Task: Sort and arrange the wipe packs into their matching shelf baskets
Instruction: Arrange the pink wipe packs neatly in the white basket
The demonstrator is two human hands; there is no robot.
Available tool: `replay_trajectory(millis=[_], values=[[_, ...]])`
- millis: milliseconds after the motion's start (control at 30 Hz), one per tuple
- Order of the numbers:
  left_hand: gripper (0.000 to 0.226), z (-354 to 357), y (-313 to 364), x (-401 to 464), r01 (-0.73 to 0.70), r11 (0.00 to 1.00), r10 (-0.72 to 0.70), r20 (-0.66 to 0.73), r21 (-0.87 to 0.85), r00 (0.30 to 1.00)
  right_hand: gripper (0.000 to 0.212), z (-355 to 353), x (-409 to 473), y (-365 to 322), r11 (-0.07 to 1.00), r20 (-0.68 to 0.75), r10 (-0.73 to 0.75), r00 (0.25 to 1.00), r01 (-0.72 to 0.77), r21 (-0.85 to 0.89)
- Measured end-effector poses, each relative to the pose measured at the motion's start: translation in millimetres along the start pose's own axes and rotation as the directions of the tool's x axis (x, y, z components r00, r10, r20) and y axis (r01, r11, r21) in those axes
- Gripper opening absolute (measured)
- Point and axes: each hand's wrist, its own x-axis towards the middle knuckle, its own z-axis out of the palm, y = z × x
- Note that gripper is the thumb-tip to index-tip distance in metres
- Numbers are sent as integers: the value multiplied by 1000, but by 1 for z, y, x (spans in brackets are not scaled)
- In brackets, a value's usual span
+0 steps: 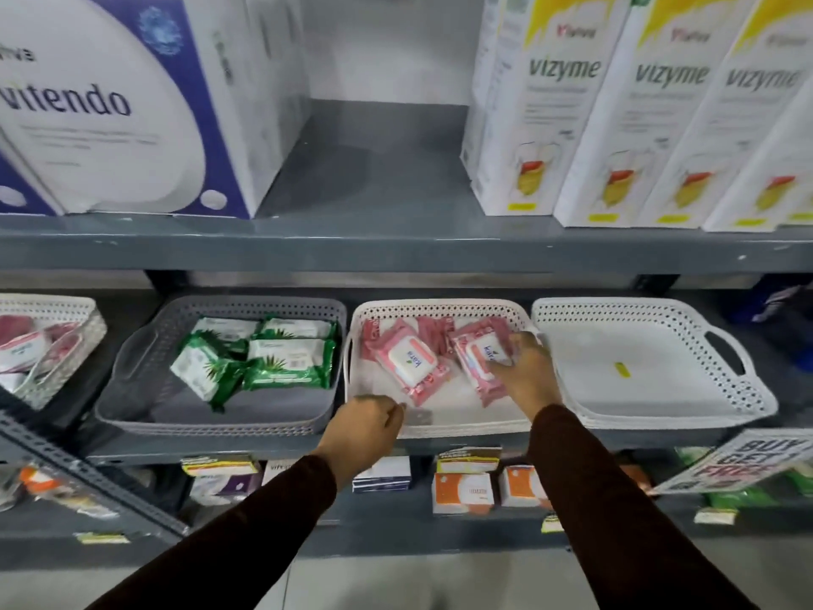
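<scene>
Two pink wipe packs (pixel 411 361) labelled "kara" are lying in our middle white basket (pixel 440 308). Our right hand (pixel 523 367) is clamping its grip on the 3 o'clock pack (pixel 477 361). Our left hand (pixel 367 422) is curling closed, holding nothing, at the basket's 7 o'clock rim. Green packs (pixel 259 354) are filling the grey basket (pixel 132 376) at 9 o'clock; "vizyme" boxes (pixel 572 103) are standing above.

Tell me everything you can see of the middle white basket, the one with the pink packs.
The white basket is shallow, of perforated plastic as it looks, with rounded corners, standing level on the grey shelf between the grey basket and an empty white basket. Several pink wipe packs lie loosely inside, some overlapping, white label flaps up. The right hand rests on the rightmost pack; the left hand is curled at the front rim.
</scene>
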Motion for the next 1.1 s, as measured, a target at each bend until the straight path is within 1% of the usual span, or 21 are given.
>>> replay_trajectory(millis=[67,100,133,167,200,233,267,300,333,367,433,500,567,633,700,767,833,867,967,1033,1100], values=[[30,2,8,18,173,976,-180,-41,-133,983,51,3,3,-2,1000,59,-2,998,2,-8],[23,2,12,28,250,943,-263,-31,-220,964,52,6,3,-2,998,78,-7,997,12,-58],[16,3,17,38,318,893,-340,-14,-319,940,55,8,4,-2,988,82,-23,996,35,-149],[13,4,22,46,348,827,-396,-18,-441,918,56,8,4,-2,971,81,-42,996,60,-232],[17,6,25,53,345,759,-440,-45,-552,897,56,9,5,-2,960,77,-56,995,75,-269],[30,9,27,61,348,710,-490,-73,-613,869,54,9,6,-2,960,86,-59,995,81,-269],[54,12,31,70,397,672,-547,-57,-626,835,53,8,7,-1,962,105,-55,993,81,-259],[85,15,34,79,487,635,-609,0,-600,794,52,7,8,1,965,131,-49,990,80,-251],[110,18,37,88,585,596,-669,63,-550,741,52,6,9,1,965,152,-50,987,88,-249],[123,22,39,97,654,564,-712,104,-504,694,53,5,9,3,961,170,-60,984,103,-257],[129,27,44,109,730,518,-764,143,-446,629,53,3,9,5,949,173,-90,981,137,-285],[123,29,47,113,752,521,-778,138,-404,613,53,2,9,7,932,158,-113,981,160,-324],[116,31,45,114,747,577,-761,115,-329,638,61,1,11,8,918,169,-111,979,166,-359],[113,26,41,112,709,689,-702,107,-150,704,67,-1,15,7,910,199,-99,975,169,-377],[104,21,35,107,589,808,-584,123,-7,802,72,-4,16,8,911,227,-91,970,174,-375],[83,16,28,99,466,885,-458,199,9,866,77,-6,15,6,902,252,-109,962,202,-381],[63,13,23,91,375,926,-346,320,-32,882,76,-5,12,6,874,307,-148,940,270,-404],[61,13,21,87,333,942,-295,371,-41,881,74,-5,11,6,854,347,-160,924,306,-421],[70,12,21,83,190,981,-189,440,41,878,66,-5,11,8,803,443,-161,882,378,-461],[72,11,18,82,35,991,-91,467,126,879,67,-8,10,10,820,469,-155,870,378,-430],[72,12,15,79,-71,990,6,453,125,892,74,-11,8,13,835,493,-169,853,390,-389]])
